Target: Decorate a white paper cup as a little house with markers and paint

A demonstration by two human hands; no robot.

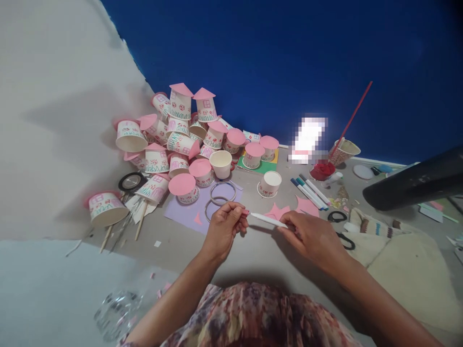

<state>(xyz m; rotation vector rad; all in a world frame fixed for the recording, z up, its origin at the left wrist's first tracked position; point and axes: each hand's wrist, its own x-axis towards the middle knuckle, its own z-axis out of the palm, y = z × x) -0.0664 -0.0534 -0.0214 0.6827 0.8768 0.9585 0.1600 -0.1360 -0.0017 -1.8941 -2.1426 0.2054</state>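
A white marker (268, 220) lies nearly level above the table, its tip pointing left. My right hand (311, 231) is closed around the marker's rear end. My left hand (224, 229) pinches a small pink marker cap (246, 212) right at the tip; whether cap and tip touch, I cannot tell. Just beyond my hands stands a plain upturned paper cup (270, 183) with red marks near its rim. Pink paper scraps (278, 211) lie behind the marker. Two metal rings (223, 185) rest on a purple sheet (186, 214) beside my left hand.
Paper cups with pink roofs (181, 103) are piled at the back left. Several markers (307, 193), scissors (346, 240) and a cream cloth bag (405, 270) lie to the right. A dark cylinder (415, 178) juts in from the right. A blue wall (275, 62) rises behind.
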